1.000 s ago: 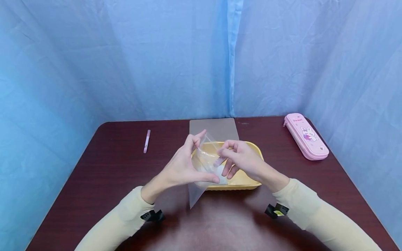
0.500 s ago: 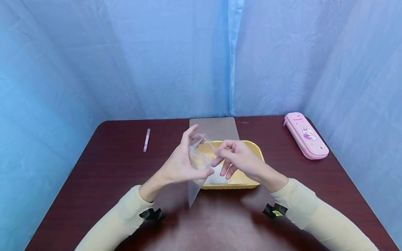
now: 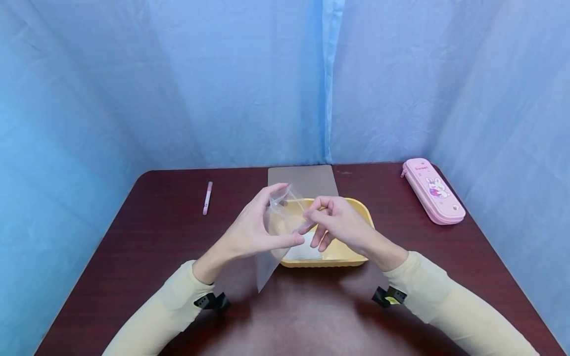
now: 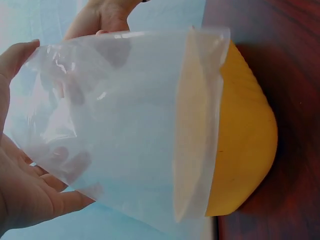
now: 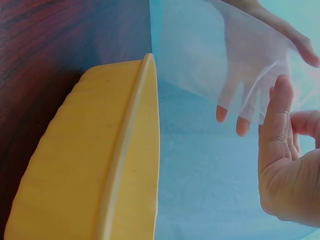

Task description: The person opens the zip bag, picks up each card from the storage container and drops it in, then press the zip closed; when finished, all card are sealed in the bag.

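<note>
One clear plastic bag [image 4: 135, 110]: your right grip [image 3: 337, 222] pinches its three-o'clock edge, your left grip [image 3: 253, 226] touches it from nine o'clock, digits spread apart.

Pink pencil case [image 3: 434, 192] — blue curtain [image 3: 236, 84]

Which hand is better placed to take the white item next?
Probably the right hand: lower fingers hang near the white item in the yellow tray, others pinch the clear bag; the left hand cups the bag.
</note>
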A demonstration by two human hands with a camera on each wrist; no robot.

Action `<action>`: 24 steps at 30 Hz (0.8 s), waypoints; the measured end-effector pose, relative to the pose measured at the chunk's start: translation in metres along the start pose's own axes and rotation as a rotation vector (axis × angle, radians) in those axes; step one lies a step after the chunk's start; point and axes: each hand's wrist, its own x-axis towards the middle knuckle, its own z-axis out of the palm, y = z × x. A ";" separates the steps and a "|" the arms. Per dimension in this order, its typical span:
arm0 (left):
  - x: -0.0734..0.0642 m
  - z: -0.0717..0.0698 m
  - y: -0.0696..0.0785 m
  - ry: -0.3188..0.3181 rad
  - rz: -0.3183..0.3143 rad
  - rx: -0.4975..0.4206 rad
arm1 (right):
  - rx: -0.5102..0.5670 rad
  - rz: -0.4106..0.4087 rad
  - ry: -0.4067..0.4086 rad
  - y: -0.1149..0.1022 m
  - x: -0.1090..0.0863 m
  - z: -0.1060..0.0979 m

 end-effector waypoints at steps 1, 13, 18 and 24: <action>0.001 -0.001 0.001 0.003 -0.002 0.010 | -0.002 0.001 0.000 -0.001 0.000 0.000; 0.006 -0.009 -0.007 0.034 0.106 -0.025 | 0.008 0.058 -0.020 0.000 0.000 -0.001; 0.005 -0.013 -0.008 0.036 0.149 -0.045 | 0.041 0.077 -0.042 0.003 0.002 -0.004; 0.007 -0.023 -0.005 -0.032 0.218 -0.029 | 0.045 0.083 -0.130 0.005 0.001 -0.009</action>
